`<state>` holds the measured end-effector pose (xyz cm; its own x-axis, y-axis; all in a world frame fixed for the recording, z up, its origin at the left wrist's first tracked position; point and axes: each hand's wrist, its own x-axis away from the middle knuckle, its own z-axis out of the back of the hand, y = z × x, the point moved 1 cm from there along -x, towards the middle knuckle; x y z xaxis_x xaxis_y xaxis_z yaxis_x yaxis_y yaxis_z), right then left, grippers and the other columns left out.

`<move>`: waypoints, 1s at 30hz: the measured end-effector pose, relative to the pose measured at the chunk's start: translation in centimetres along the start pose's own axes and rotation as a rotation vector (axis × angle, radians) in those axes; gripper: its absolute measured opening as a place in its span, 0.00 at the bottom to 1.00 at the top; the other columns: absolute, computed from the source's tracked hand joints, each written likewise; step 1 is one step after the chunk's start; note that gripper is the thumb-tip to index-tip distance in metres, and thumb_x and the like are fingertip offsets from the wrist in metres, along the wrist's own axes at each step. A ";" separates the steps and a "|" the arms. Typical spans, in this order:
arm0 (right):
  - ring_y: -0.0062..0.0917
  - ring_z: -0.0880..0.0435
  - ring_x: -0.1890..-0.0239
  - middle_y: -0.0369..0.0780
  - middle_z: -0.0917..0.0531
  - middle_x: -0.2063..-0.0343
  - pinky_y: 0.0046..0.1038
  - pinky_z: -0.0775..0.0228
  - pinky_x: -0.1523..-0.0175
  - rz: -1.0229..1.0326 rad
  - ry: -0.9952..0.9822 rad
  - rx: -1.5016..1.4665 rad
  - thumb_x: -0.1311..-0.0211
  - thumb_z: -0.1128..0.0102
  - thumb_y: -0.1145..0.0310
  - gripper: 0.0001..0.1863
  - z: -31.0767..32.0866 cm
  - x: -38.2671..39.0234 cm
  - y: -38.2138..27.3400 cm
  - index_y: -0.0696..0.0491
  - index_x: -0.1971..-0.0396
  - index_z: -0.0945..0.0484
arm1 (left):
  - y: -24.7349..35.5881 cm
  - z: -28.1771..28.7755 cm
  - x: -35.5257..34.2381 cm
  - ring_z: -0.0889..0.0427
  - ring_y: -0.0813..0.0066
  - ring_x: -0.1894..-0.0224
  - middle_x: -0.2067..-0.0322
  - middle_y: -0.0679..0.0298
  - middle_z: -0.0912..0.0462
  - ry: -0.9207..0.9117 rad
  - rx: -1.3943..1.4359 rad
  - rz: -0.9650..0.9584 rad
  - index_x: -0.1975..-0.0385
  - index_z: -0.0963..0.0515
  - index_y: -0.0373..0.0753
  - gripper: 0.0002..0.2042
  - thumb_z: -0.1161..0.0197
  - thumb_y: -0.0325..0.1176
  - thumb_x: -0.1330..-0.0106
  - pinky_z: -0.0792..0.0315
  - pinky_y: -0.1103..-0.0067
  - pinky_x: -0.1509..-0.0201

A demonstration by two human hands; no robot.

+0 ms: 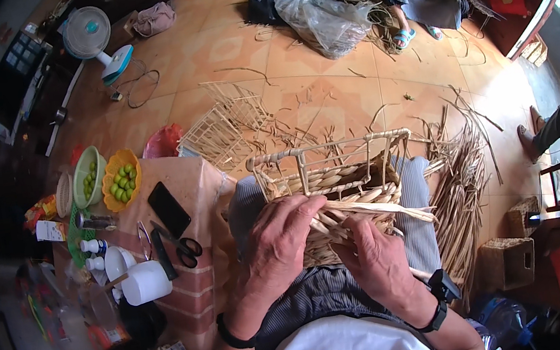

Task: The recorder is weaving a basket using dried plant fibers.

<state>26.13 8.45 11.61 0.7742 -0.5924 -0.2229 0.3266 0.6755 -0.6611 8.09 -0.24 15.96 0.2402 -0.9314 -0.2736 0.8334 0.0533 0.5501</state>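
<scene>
- Across the lap, the partly woven basket is rested just beyond the fingers, long axis left to right.
- By the left hand, nearer it, over the lap's left half, pale strands are held under curled fingers.
- The right hand's fingers are bent over the lap's right half; their grip cannot be told.
- Thick tan braid is topped by slim frame.

A fan stands on the floor; a yellow bowl holds green fruit near a phone
</scene>
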 end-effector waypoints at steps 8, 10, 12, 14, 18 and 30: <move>0.41 0.14 0.71 0.42 0.18 0.68 0.39 0.25 0.71 0.051 -0.107 0.176 0.31 0.32 0.70 0.14 2.1 -0.1 -1.7 0.53 0.51 0.25 | -0.2 0.2 -0.2 0.15 0.57 0.46 0.50 0.59 0.16 0.003 -0.024 -0.015 0.41 0.20 0.41 0.27 0.28 0.19 0.43 0.19 0.65 0.41; 0.41 0.14 0.71 0.42 0.19 0.68 0.39 0.25 0.71 0.063 -0.117 0.173 0.32 0.31 0.69 0.13 2.6 -1.0 -1.9 0.52 0.52 0.25 | -0.6 -0.2 -0.2 0.15 0.58 0.48 0.51 0.59 0.16 0.028 -0.029 -0.042 0.41 0.20 0.40 0.24 0.31 0.20 0.40 0.20 0.65 0.42; 0.41 0.14 0.71 0.42 0.19 0.69 0.40 0.25 0.70 0.075 -0.127 0.170 0.32 0.31 0.69 0.13 3.0 -1.9 -1.8 0.52 0.53 0.24 | -0.9 -0.4 -0.4 0.15 0.58 0.49 0.53 0.59 0.15 0.049 0.006 -0.039 0.45 0.18 0.40 0.21 0.31 0.20 0.40 0.19 0.66 0.44; 0.41 0.14 0.70 0.41 0.19 0.69 0.40 0.25 0.69 0.082 -0.085 0.198 0.32 0.30 0.68 0.12 3.4 -2.8 -1.7 0.51 0.55 0.24 | -1.1 -0.9 -0.5 0.15 0.58 0.50 0.54 0.59 0.14 0.083 0.009 -0.033 0.46 0.17 0.39 0.20 0.32 0.19 0.40 0.19 0.66 0.45; 0.38 0.14 0.72 0.39 0.20 0.69 0.38 0.24 0.70 0.226 -0.068 0.308 0.32 0.32 0.68 0.09 4.5 -3.9 -2.4 0.51 0.59 0.23 | -0.8 -0.9 -0.4 0.14 0.58 0.53 0.58 0.59 0.13 0.146 0.011 -0.033 0.51 0.15 0.39 0.19 0.34 0.18 0.43 0.18 0.66 0.47; 0.42 0.14 0.71 0.41 0.18 0.71 0.40 0.27 0.70 0.087 0.090 0.206 0.34 0.28 0.63 0.11 2.7 -6.0 0.5 0.51 0.63 0.21 | -1.2 -1.8 0.3 0.13 0.59 0.53 0.59 0.59 0.13 0.220 0.046 -0.056 0.39 0.20 0.38 0.23 0.36 0.20 0.36 0.18 0.66 0.44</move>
<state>23.13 13.58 14.56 0.7557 -0.5585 -0.3421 0.3715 0.7957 -0.4783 8.01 0.04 13.81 0.3016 -0.8311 -0.4672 0.8258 -0.0172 0.5637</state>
